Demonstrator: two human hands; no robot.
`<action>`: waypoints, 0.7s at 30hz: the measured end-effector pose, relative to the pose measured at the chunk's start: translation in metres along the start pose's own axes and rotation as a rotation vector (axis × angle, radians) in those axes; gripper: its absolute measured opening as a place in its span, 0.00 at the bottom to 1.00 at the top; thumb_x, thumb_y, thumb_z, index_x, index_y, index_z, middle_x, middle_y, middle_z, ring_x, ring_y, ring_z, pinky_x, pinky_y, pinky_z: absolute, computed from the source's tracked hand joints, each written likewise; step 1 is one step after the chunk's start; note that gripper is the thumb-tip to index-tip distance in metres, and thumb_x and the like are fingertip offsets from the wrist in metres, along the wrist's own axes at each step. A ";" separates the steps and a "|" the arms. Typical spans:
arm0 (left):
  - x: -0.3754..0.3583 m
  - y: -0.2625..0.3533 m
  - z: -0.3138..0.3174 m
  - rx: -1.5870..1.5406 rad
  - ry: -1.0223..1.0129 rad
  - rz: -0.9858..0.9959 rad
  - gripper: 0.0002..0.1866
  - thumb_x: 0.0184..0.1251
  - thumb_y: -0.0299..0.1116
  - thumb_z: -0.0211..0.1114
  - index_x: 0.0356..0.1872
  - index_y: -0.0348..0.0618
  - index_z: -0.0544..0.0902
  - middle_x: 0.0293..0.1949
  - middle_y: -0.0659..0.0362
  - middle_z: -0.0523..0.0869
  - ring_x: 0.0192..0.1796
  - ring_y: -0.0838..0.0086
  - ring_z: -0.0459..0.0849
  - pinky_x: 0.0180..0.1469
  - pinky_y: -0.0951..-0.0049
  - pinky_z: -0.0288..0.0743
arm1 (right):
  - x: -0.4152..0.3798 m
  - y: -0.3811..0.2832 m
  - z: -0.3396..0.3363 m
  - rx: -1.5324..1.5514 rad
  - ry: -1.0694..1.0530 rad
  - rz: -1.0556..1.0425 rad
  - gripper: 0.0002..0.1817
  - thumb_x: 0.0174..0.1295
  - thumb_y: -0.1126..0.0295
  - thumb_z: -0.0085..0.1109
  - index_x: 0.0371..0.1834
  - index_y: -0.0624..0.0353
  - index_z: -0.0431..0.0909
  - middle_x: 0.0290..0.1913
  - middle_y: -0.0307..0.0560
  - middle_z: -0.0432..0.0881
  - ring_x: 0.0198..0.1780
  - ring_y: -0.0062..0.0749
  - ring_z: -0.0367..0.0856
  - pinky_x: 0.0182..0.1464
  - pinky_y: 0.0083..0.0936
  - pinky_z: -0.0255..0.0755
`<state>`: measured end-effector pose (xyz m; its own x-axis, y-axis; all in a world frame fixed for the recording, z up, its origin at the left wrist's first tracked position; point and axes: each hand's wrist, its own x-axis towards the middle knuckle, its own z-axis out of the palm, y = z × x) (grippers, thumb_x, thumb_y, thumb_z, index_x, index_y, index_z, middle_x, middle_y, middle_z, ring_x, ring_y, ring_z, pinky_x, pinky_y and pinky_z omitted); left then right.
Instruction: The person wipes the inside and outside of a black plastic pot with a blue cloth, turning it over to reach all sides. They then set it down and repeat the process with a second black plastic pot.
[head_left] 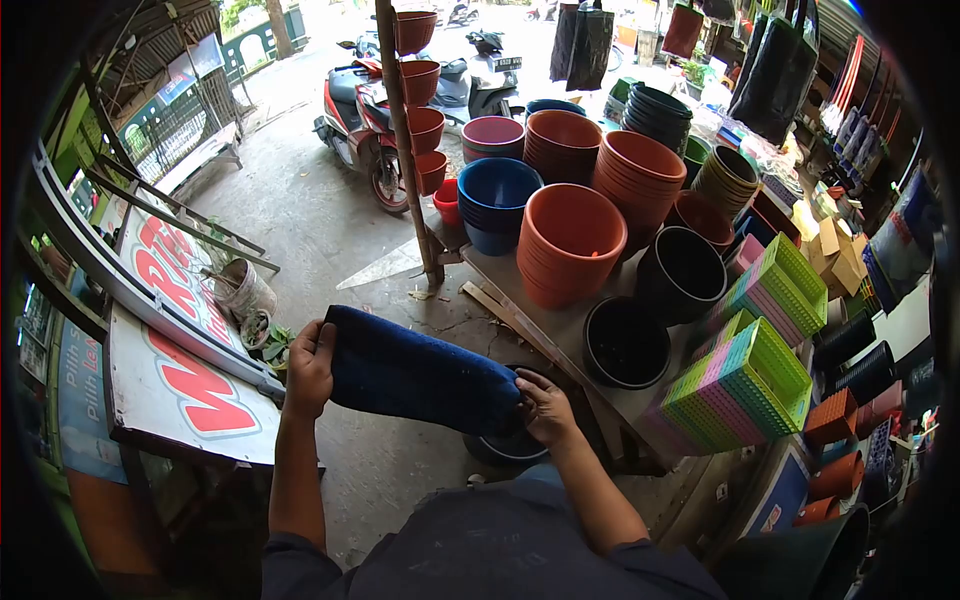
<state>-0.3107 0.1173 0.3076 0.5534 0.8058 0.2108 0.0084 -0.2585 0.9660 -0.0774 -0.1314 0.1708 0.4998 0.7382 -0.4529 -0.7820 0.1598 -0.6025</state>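
Note:
Stretched between my two hands is a dark blue cloth (420,370) with a thick, plush look, folded into a long strip. My left hand (311,368) grips its left end, thumb on the near face. At the lower right corner, my right hand (545,405) pinches the other end. The cloth hangs in the air, slanting down to the right. Below it, near my right hand, a dark round tub (505,450) shows in part; the cloth and my hand cover some of it.
Stacks of orange pots (572,240), blue pots (497,190) and black pots (683,272) stand on a low table to the right. Beside them are stacked plastic baskets (765,385). A wooden post (410,150) rises ahead, and a lettered sign (200,385) stands left. Motorbikes (365,125) are parked beyond.

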 end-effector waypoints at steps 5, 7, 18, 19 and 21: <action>0.007 0.014 0.007 -0.249 -0.026 -0.199 0.17 0.79 0.42 0.54 0.42 0.36 0.79 0.34 0.63 0.85 0.34 0.84 0.80 0.38 0.81 0.75 | 0.005 -0.025 0.008 -0.413 -0.139 -0.335 0.20 0.60 0.70 0.69 0.55 0.65 0.79 0.47 0.43 0.85 0.44 0.24 0.83 0.48 0.20 0.76; 0.009 0.022 0.011 -0.336 -0.035 -0.249 0.17 0.79 0.43 0.54 0.43 0.36 0.79 0.35 0.63 0.85 0.34 0.83 0.82 0.38 0.81 0.77 | 0.012 -0.036 0.007 -0.524 -0.152 -0.359 0.21 0.59 0.70 0.71 0.55 0.64 0.80 0.49 0.42 0.85 0.43 0.22 0.82 0.46 0.19 0.75; 0.003 0.035 0.032 -0.524 -0.024 -0.374 0.20 0.80 0.44 0.49 0.55 0.33 0.74 0.42 0.54 0.85 0.39 0.71 0.87 0.42 0.72 0.84 | 0.019 -0.029 0.030 -0.413 0.075 -0.053 0.10 0.76 0.59 0.47 0.51 0.52 0.68 0.45 0.36 0.78 0.49 0.25 0.80 0.53 0.31 0.76; 0.001 0.035 0.031 -0.523 -0.016 -0.375 0.20 0.80 0.44 0.49 0.55 0.33 0.74 0.42 0.54 0.85 0.39 0.71 0.87 0.42 0.72 0.84 | 0.026 -0.022 0.022 -0.235 -0.054 -0.073 0.08 0.76 0.60 0.47 0.50 0.50 0.68 0.45 0.37 0.78 0.50 0.27 0.80 0.55 0.34 0.77; -0.001 0.035 0.028 -0.541 0.005 -0.390 0.21 0.80 0.43 0.50 0.56 0.33 0.74 0.43 0.53 0.85 0.39 0.70 0.88 0.43 0.71 0.84 | 0.029 -0.019 0.013 -0.056 -0.184 -0.084 0.06 0.76 0.62 0.46 0.49 0.49 0.68 0.46 0.37 0.78 0.51 0.29 0.80 0.57 0.36 0.77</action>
<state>-0.2878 0.0925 0.3372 0.5907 0.7887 -0.1702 -0.2125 0.3556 0.9102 -0.0532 -0.1048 0.1772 0.4824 0.8317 -0.2749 -0.7155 0.1930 -0.6714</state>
